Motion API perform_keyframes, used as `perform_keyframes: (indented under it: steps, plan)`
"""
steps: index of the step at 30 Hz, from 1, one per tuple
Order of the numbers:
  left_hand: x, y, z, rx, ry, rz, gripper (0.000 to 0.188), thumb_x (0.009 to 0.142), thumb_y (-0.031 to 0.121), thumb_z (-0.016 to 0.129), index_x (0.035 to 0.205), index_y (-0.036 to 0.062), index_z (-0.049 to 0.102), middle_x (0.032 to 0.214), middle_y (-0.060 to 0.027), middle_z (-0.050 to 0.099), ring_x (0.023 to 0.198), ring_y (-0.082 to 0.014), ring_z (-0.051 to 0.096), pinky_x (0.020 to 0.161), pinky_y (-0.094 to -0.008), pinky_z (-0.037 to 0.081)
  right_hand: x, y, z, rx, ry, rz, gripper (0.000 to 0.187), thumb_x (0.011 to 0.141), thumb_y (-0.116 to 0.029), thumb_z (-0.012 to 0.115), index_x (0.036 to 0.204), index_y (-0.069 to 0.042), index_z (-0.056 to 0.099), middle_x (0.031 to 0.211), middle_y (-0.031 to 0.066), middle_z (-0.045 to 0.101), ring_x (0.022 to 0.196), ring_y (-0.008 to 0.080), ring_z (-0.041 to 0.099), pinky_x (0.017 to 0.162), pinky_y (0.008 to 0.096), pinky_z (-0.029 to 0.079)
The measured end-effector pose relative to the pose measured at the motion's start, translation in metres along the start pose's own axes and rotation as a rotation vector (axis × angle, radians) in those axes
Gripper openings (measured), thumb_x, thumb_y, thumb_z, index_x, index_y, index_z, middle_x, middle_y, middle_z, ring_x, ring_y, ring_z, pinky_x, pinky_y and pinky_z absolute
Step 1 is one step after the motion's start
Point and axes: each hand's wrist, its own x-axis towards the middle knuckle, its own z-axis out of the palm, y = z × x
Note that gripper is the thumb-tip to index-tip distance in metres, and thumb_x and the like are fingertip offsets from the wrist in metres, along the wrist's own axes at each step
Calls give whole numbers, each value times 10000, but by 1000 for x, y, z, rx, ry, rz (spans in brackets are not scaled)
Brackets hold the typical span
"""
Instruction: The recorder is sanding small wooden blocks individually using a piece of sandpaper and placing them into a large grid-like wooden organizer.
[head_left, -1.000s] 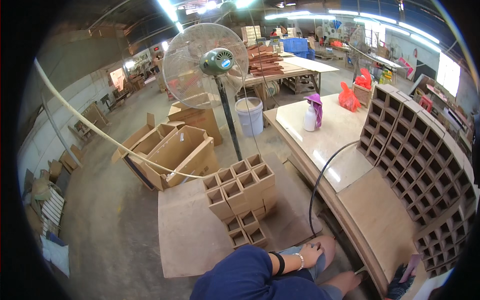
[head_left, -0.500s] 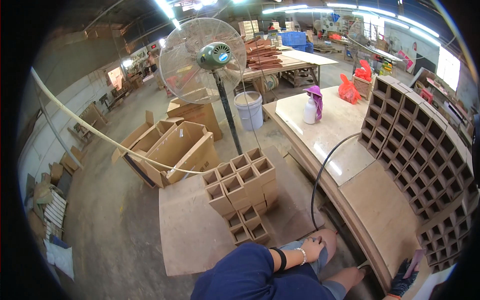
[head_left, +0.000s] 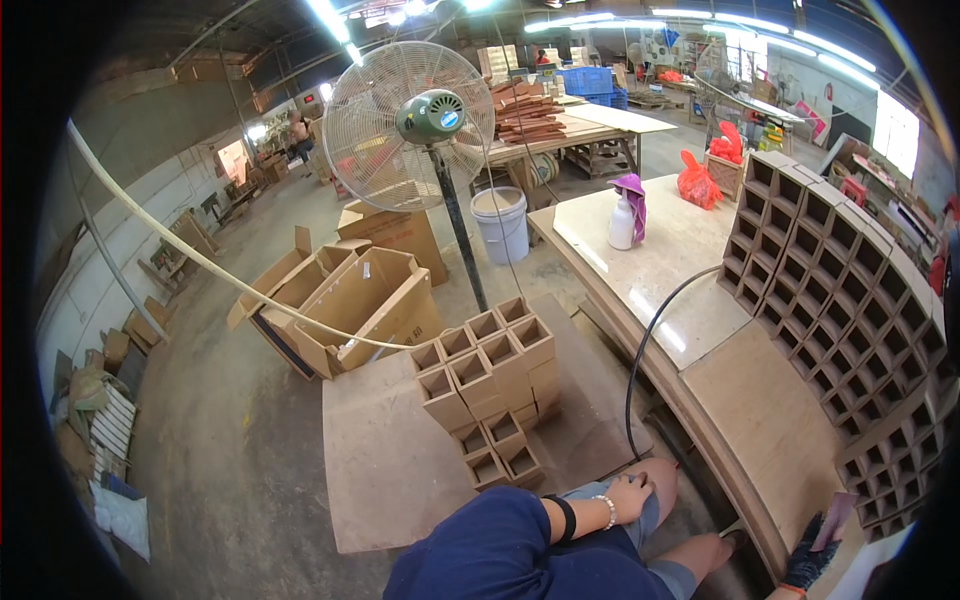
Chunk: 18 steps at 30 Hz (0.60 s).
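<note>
Workshop: 1 fan (head_left: pixel 408 125), 1 bucket (head_left: pixel 503 223); left hand (head_left: pixel 632 495) flat on knee; right hand (head_left: pixel 808 560) holds card (head_left: pixel 833 518).

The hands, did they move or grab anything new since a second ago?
Hardly. The left hand stays on the knee by the black hose. The right hand, gloved, stays low at the workbench edge with a small flat piece. Only the view shifted slightly. The stacked wooden boxes and fan stayed put.
</note>
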Motion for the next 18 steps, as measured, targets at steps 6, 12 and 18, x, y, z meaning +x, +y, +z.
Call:
perform_keyframes:
  steps: [6,12,18]
  plan:
    - [2,1,0,-45,-29,-7,488,683,121,484,1165,81,423,1229,-200,381,959,-428,468,792,-465,397,1,-3,-5,9,49,15,357,847,-216,476,1113,21,479,1192,160,451,1077,229,442,934,335,349]
    - [-7,-4,-2,-6,-20,-22,477,695,114,460,1170,80,421,1228,-195,389,942,-410,482,778,-459,400,21,24,-30,775,-184,304,388,880,-249,424,1147,32,429,1175,140,455,1062,199,434,952,332,347]
    - [3,-2,-5,-12,-39,17,448,699,127,451,1146,95,449,1213,-206,403,943,-421,484,784,-451,407,14,26,-37,514,-40,129,371,885,-256,421,1155,-4,435,1138,115,480,1033,200,446,934,354,363]
